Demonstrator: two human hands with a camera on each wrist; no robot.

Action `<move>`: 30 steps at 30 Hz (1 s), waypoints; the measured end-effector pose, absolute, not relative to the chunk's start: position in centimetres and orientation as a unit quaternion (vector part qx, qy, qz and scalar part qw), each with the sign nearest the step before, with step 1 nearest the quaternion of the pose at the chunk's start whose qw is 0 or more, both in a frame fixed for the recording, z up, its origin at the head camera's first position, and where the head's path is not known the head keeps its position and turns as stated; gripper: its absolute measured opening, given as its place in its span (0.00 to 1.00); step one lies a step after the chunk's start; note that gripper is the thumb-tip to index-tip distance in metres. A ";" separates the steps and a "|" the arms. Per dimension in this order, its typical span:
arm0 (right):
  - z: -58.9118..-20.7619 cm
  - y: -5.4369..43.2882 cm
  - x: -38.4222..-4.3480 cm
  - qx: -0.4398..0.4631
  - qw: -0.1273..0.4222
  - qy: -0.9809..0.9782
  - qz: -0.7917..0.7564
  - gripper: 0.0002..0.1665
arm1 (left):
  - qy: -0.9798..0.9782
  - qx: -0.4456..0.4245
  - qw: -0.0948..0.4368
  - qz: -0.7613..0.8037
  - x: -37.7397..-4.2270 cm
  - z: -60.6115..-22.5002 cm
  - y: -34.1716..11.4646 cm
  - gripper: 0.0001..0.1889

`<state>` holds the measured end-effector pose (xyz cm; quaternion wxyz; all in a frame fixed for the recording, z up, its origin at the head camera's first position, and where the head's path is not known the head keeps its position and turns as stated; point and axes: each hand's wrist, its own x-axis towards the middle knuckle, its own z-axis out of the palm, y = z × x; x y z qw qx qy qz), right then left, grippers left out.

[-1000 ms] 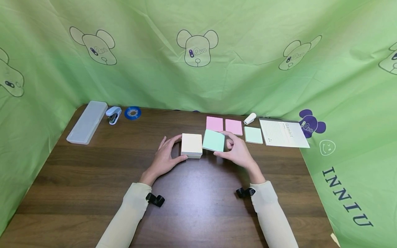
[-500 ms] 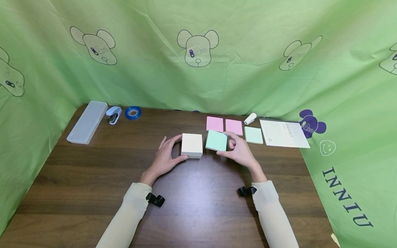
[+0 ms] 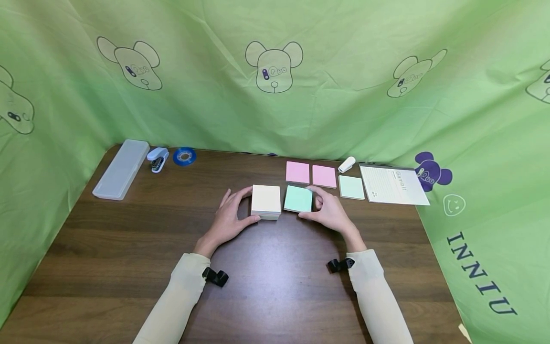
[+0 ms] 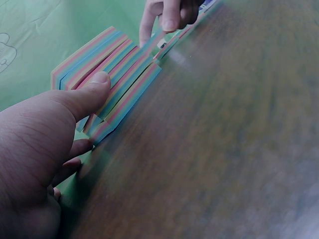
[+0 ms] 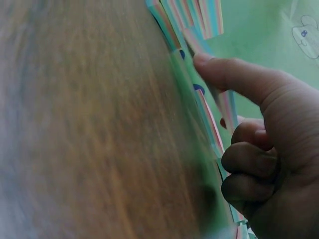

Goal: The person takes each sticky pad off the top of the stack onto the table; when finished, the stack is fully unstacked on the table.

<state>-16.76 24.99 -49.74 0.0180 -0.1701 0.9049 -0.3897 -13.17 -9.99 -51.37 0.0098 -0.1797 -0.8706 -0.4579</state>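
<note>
A stack of sticky note pads [image 3: 266, 198] with a cream top sheet stands mid-table; its sides are striped pink, yellow and blue in the left wrist view. My left hand [image 3: 227, 217] grips it from the left, thumb [image 4: 94, 92] across the near side and fingers behind. To its right, my right hand [image 3: 328, 208] pinches a mint-green sticky note pad [image 3: 298, 198] between thumb and index finger, the other fingers curled in. In the right wrist view this pad [image 5: 229, 107] appears tilted, clear of the wood. A narrow gap separates it from the stack in the head view.
Two pink sticky note pads [image 3: 297, 172], another mint pad [image 3: 351, 187], a small white object [image 3: 346, 164] and a notepad [image 3: 393, 184] lie at the back right. A translucent case [image 3: 121, 169], a stapler [image 3: 157, 159] and blue tape [image 3: 184, 156] lie back left. Green curtain [image 3: 275, 119] borders the table.
The right hand first shifted the mint pad slightly right, away from the stack, then brought it a little lower and nearer, with less tilt. My left hand and the stack have stayed put.
</note>
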 end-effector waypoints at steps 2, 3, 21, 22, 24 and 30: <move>-51.0 25.5 -17.2 -0.179 0.011 0.907 -0.380 0.52 | -0.871 -0.179 0.010 -0.458 -13.2 -51.4 -10.0 0.48; -51.5 25.7 -17.4 -0.181 0.008 0.910 -0.374 0.53 | -0.871 -0.179 0.009 -0.457 -13.2 -51.4 -10.0 0.48; -49.7 24.8 -17.0 -0.152 0.046 0.934 -0.321 0.55 | -0.872 -0.182 0.008 -0.455 -13.2 -51.4 -10.0 0.48; -49.5 24.7 -16.9 -0.147 0.048 0.936 -0.317 0.54 | -0.872 -0.182 0.008 -0.455 -13.2 -51.5 -10.0 0.48; -49.1 24.5 -16.7 -0.136 0.055 0.939 -0.310 0.53 | -0.872 -0.181 0.008 -0.455 -13.2 -51.5 -10.0 0.48; -49.5 24.7 -16.9 -0.131 0.047 0.941 -0.309 0.53 | -0.872 -0.182 0.009 -0.455 -13.2 -51.5 -10.0 0.48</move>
